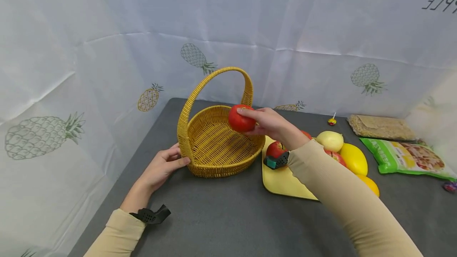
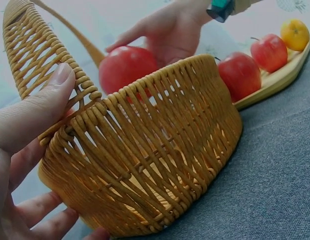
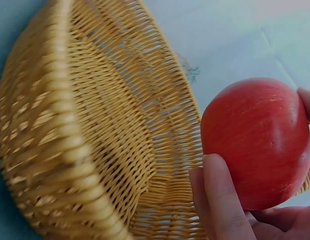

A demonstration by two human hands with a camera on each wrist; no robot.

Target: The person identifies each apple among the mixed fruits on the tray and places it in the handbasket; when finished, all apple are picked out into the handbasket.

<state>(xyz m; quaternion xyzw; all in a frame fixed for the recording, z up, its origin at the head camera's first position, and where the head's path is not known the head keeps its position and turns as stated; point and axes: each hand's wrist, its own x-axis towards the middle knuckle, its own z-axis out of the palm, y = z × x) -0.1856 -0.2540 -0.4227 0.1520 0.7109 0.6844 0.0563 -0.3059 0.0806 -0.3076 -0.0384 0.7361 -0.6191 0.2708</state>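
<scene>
A red apple (image 1: pixel 240 120) is in my right hand (image 1: pixel 268 123), gripped between thumb and fingers over the right part of a wicker basket (image 1: pixel 214 171). Up close in the right wrist view, the apple (image 3: pixel 257 142) shows beside the basket's woven inside (image 3: pixel 110 115), where bare weave is visible. My left hand (image 1: pixel 162 168) holds the basket at its left side, by the foot of the tall arched handle (image 1: pixel 185 118). Seen from the left wrist, the thumb (image 2: pixel 50 102) lies across the handle's base, and the other fingers reach along the outer wall.
Right of the basket, a yellow tray (image 1: pixel 285 183) bears red apples (image 1: pixel 275 150) and several yellow fruits (image 1: pixel 353 160), partly behind my right forearm. Farther right lie a green food packet (image 1: pixel 407 158), a brown packet (image 1: pixel 382 127) and a small lollipop (image 1: pixel 332 121). A pineapple-print curtain (image 1: pixel 303 23) hangs behind.
</scene>
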